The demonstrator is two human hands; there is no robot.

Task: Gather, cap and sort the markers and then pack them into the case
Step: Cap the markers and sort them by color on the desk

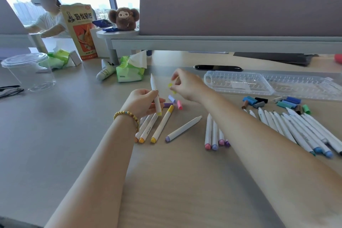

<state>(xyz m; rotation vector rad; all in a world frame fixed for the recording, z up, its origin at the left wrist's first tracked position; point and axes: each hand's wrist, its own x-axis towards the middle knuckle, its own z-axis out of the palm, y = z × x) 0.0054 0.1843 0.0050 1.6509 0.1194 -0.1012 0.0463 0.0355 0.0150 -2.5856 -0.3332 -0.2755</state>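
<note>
My left hand (143,101) grips a white marker (155,92) held upright, its uncapped tip pointing up and its yellow end down. My right hand (187,84) pinches a small yellow cap (170,85) just right of that marker's tip. Loose purple and pink caps (174,102) lie on the table between my hands. Yellow and orange markers (157,127) lie below my left hand, and a lilac one (183,128) beside them. Pink and purple markers (212,135) sit in the middle, and blue and green ones (296,131) at the right. The clear case (238,84) lies open behind them.
Loose blue, teal, black and brown caps (273,102) lie in front of the case. A tissue pack (130,71), a tube (106,73), a clear plastic cup (27,70) and a snack bag (80,29) stand at the back left. A desk divider (240,5) rises behind, and another person sits far left.
</note>
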